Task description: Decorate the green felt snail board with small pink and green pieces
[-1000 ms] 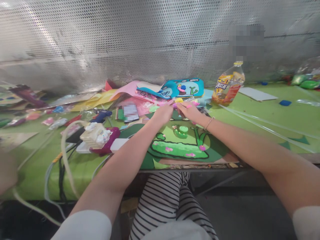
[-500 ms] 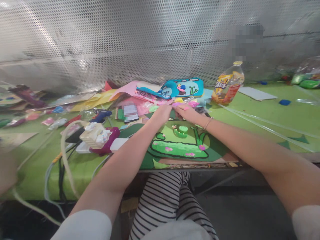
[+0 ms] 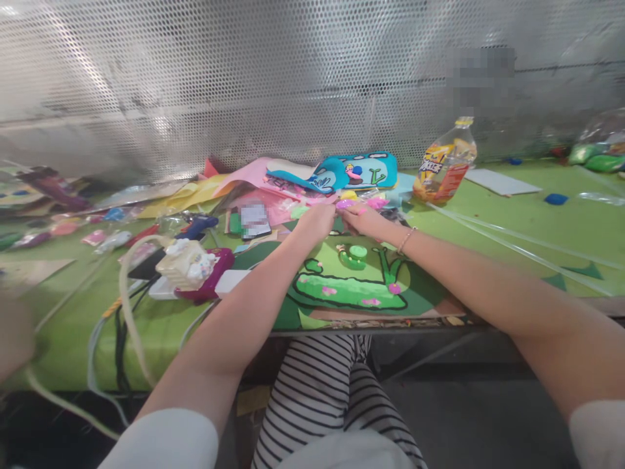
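Note:
My left hand (image 3: 316,223) and my right hand (image 3: 367,220) meet fingertip to fingertip over the far edge of a green picture board (image 3: 430,293). Both are closed in a pinch; whatever lies between the fingers is too small or hidden to make out. Just beyond the fingertips shows a purple lump (image 3: 345,204), with a yellow lump (image 3: 348,195) and a pink lump (image 3: 377,203) beside it. The board bears a bright green shape (image 3: 351,290) with black outlines and pink spots, and a small green snail-like figure (image 3: 353,256).
Blue picture pieces (image 3: 385,170) lie over pink paper (image 3: 249,176) at the back. A bottle (image 3: 445,166) stands right of them. A cream and purple device (image 3: 188,270) with cables sits at left. Beyond the green table (image 3: 508,241) rises a perforated metal panel (image 3: 303,85).
Very little differs. Both hands stay together at the same spot, with only a slight shift of the right hand and fingers.

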The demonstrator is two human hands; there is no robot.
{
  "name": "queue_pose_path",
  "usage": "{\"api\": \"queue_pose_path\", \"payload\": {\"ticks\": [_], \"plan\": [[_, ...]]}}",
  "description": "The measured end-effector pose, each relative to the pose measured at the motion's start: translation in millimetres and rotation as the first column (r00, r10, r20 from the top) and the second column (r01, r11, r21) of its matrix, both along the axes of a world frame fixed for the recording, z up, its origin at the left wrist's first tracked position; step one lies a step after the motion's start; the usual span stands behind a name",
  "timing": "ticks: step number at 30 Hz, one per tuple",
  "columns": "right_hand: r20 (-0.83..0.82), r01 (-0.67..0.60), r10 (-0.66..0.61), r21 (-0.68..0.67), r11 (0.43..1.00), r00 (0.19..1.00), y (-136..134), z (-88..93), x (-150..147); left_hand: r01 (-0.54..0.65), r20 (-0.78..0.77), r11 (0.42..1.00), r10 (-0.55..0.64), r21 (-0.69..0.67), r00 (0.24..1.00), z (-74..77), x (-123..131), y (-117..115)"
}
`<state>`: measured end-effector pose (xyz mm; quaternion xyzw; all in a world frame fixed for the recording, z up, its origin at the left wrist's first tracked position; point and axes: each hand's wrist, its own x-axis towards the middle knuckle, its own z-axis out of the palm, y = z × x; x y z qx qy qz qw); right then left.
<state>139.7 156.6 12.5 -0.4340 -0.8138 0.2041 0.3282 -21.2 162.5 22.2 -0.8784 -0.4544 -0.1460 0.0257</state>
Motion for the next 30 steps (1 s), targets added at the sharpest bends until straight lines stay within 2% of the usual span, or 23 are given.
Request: {"api": "queue_pose_path", "payload": {"ticks": [3, 8, 11, 16, 25, 30], "plan": [[-0.039, 0.008, -0.007, 0.010, 1.000, 0.999, 0, -0.3, 0, -0.082, -0.043, 0.996, 0.083, 0.029, 0.996, 1.3, 2, -1], [-0.036, 0.031, -0.027, 0.109, 0.994, 0.999, -1, 0.6, 0, 0.037, -0.043, 0.997, -0.034, 0.073, 0.998, 1.3, 4, 1], [-0.016, 0.048, -0.047, 0.054, 0.997, 0.999, -1, 0.4, 0, 0.066, -0.062, 0.996, -0.062, 0.066, 0.996, 2.5, 5, 0], [-0.013, 0.020, -0.019, 0.057, 0.998, 1.000, 0, -0.5, -1, 0.008, -0.182, 0.998, -0.018, -0.056, 0.983, 4.9, 7, -5], [-0.021, 0.041, -0.041, -0.003, 0.999, 0.999, -3, 1.4, -1, -0.062, -0.207, 0.996, 0.048, -0.062, 0.977, 11.6, 8, -15], [-0.013, 0.044, -0.043, 0.031, 0.999, 0.999, -2, 0.5, -1, -0.067, -0.205, 0.996, 0.052, -0.066, 0.977, 11.8, 7, -16]]}}
